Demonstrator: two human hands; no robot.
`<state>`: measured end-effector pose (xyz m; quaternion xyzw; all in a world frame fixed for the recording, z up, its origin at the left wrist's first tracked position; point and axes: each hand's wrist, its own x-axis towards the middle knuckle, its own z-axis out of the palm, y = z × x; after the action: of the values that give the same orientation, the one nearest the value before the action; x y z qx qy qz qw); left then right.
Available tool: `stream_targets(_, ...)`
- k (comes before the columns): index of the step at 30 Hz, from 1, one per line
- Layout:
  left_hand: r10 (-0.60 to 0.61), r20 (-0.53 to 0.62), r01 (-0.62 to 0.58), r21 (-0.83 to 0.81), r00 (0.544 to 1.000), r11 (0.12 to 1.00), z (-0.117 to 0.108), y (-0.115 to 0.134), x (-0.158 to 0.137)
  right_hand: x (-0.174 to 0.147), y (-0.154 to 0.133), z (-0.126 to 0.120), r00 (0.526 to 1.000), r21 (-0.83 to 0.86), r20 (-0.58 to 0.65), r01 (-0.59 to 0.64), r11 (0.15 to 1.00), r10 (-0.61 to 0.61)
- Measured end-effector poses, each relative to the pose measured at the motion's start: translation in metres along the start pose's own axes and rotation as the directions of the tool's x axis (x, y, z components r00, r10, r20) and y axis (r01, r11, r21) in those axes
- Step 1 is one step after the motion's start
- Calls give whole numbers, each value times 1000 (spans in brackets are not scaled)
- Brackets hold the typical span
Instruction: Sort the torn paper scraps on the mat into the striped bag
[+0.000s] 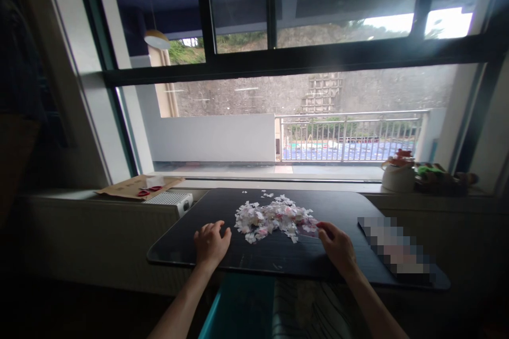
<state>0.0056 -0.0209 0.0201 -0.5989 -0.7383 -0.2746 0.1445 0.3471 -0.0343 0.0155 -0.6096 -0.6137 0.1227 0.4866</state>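
A heap of small torn scraps of white and pinkish paper (274,216) lies in the middle of the dark table (254,262). To the left of the heap, my left hand (210,243) rests on the tabletop, open, its fingers bent and a little apart, holding nothing. At the heap's right edge my right hand (336,243) is closed, thumb and fingers pinching the edge of a thin, see-through pinkish sheet (308,229). The sheet lies low against the scraps, and part of it is hidden by them. A few loose scraps (267,194) lie behind the heap.
On the right of the table is a flat, blurred-out object (397,249). Red-handled scissors (149,190) lie on brown paper (119,187) at the left sill, beside a white radiator (169,201). A white pot (397,176) stands on the right sill. A large window is ahead.
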Motion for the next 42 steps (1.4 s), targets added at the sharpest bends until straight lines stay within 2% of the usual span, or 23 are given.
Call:
stream_targets(9, 6, -16, -6, 0, 1000, 1000, 2, -1, -1, -2, -5, -3, 1000, 20, 24, 18, 1000, -18)
stream_targets(19, 2, -35, -2, 2, 999, 1000, 3, 0, -1, -5, -9, -8, 999, 0, -38, -33, 999, 33)
stream_targets(24, -5, -14, 5, -9, 1000, 1000, 1, 0, -1, -4, -7, -6, 1000, 35, 8, -21, 999, 20)
stream_targets(29, -11, 1, 11, -24, 1000, 1000, 0, 1, -1, -3, -3, -3, 999, 46, -6, -49, 998, 50)
stream_targets(33, -13, 4, 13, -22, 1000, 1000, 0, 1, -1, -2, 1, 0, 997, 106, 81, 0, 994, -8)
stream_targets(39, -18, 0, 18, -19, 1000, 1000, -1, 2, -2, 0, 3, -1, 999, 93, 32, -46, 995, 43)
stream_targets(42, -14, -3, 14, -24, 1000, 1000, -1, 2, -2, -1, 2, 0, 995, 135, 104, -10, 991, -4)
